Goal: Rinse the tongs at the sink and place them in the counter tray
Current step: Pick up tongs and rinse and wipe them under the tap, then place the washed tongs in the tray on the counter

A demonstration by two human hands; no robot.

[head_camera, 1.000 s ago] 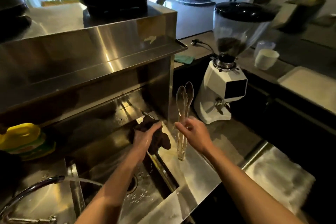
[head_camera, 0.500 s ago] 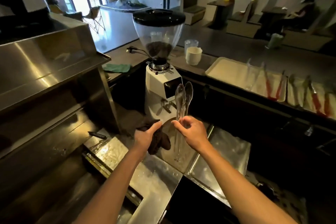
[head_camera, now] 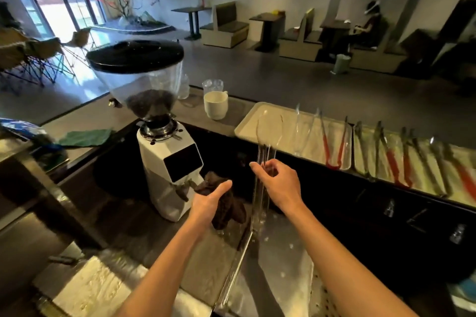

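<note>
My right hand (head_camera: 279,183) grips a pair of clear plastic tongs (head_camera: 265,141) near their middle, held upright with the tips up, over the steel counter. The tips reach in front of the pale counter tray (head_camera: 247,123), which holds another clear pair and a red-handled pair. My left hand (head_camera: 208,203) is closed on a dark brown cloth (head_camera: 228,203) just left of the tongs. The sink is out of view.
A white coffee grinder (head_camera: 170,162) with a bean hopper stands left of my hands. A white cup (head_camera: 215,104) sits behind it on the counter. More trays with metal and red-handled tongs (head_camera: 401,159) run along the right. A green cloth (head_camera: 85,136) lies at left.
My view has swung right, away from the sink and running tap toward the counter trays. Both hands moved right with the tongs and the cloth, keeping their grips.
</note>
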